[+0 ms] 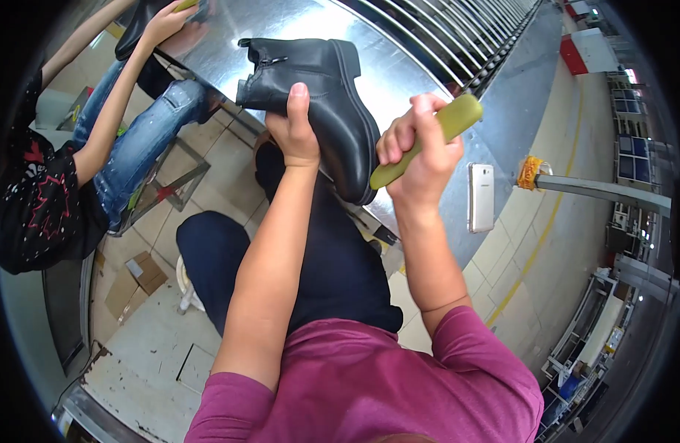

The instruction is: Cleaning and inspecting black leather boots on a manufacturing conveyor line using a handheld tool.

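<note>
Left hand [296, 133] clamped on black ankle boot [318, 96], thumb up along the upper, fingers hidden behind the boot. Boot held on its side at the near edge of the steel table [399, 81], sole and block heel turned toward the right hand, side zip facing away from the wearer, toe pointing down past the table edge toward the lap.

Right hand [417, 151] closed in a fist around yellow-green tool [428, 140], a flat oblong stick. Upper end of tool projecting above the knuckles, over the table; lower end touching the boot near the toe and sole edge.

White smartphone [480, 198] lying flat on the table, just right of the right hand, near the table's front corner. Roller conveyor [458, 33] running along the far side of the table.

1 co-worker seated at the left end of the same table: hand [166, 22] resting on a second dark shoe [137, 29], 1 yellow-green object in that grip, jeans-clad leg [148, 125] under the table edge. Flattened cardboard [137, 284] on the tiled floor, below and left of the table. Orange-wrapped fitting [530, 172] on a grey rail, right of the table.
</note>
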Tool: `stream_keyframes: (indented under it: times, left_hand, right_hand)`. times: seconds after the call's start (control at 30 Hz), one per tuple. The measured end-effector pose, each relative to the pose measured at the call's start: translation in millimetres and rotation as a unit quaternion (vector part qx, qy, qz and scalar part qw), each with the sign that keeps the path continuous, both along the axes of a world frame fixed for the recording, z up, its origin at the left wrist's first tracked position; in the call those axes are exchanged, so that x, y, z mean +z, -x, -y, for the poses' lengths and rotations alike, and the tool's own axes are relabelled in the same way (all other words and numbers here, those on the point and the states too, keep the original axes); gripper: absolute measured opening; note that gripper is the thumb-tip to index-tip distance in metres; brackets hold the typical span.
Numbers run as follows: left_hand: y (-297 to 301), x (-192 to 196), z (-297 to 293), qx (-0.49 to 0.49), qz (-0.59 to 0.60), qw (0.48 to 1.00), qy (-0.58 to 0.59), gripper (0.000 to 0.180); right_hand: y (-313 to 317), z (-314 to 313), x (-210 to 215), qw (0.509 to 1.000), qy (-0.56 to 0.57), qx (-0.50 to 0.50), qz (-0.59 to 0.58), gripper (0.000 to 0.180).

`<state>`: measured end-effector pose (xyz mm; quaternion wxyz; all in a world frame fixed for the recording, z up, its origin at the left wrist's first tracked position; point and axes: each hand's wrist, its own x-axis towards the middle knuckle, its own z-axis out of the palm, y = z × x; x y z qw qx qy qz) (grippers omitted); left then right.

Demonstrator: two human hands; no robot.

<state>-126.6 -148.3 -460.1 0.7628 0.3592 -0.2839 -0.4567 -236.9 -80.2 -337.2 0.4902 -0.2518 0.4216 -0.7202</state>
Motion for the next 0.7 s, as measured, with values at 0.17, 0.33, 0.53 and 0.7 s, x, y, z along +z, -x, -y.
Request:
stream_keyframes:
  times: [0.17,0.33,0.53,0.7]
  left_hand:
    - [3,6,0,-0.005,0.032,0.999,-0.007,0.04]
    - [-1,9,-2,-0.042,0.031,0.997,-0.048,0.042]
    - [-1,10,-4,-0.01,0.044,0.998,-0.041,0.04]
    - [0,12,-4,0.005,0.035,0.999,-0.04,0.033]
  right_hand:
    - [-4,14,0,0.995,-0.06,-0.023,-0.082,0.018]
    - [9,74,-14,0.997,-0.033,0.038,-0.06,0.02]
    - [-7,138,-34,0.989,-0.033,0.062,-0.129,0.019]
    - [-14,183,-38,0.979,-0.01,0.072,-0.191,0.019]
